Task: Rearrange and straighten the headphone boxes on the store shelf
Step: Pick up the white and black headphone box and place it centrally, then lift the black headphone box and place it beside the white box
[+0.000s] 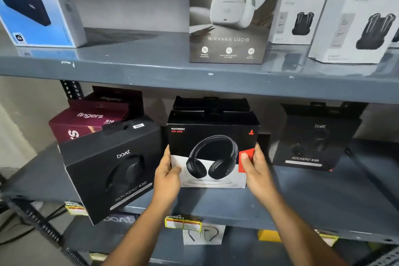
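Currently: both hands grip the Rockerz 551 box (212, 151) by its lower side edges on the middle shelf (259, 205).
Left hand (167, 174): clasped on the box's left edge, thumb on the front face, fingers behind and hidden.
Right hand (255, 167): clasped on the right edge, thumb over the red panel, fingers hidden behind.
Box position: centre of the shelf, front facing out, nearly square to the shelf edge; whether its base rests on the shelf or is lifted slightly I cannot tell.
Neighbours: left 430 box (110, 170) sits twisted, its near corner overhanging the shelf front; right 430 box (313, 142) stands further back, well apart from the centre box.
Behind: a second black box (210, 103) stands directly behind the held one; fingers boxes (90, 119) are stacked behind the left box.
Doing it well: keep even pressure on both sides, set the base flat, and line the front face parallel to the shelf lip, level with where the other 2 should stand.
Likely remaining: the left box looks most in need of squaring and pushing back.
Surface: grey painted metal, smooth, so boxes should slide readily.
Room: upper shelf (129, 67) holds earbud boxes (354, 26) and a Nirvana box (227, 17); price tags (183, 222) hang on the shelf front; plain wall behind.
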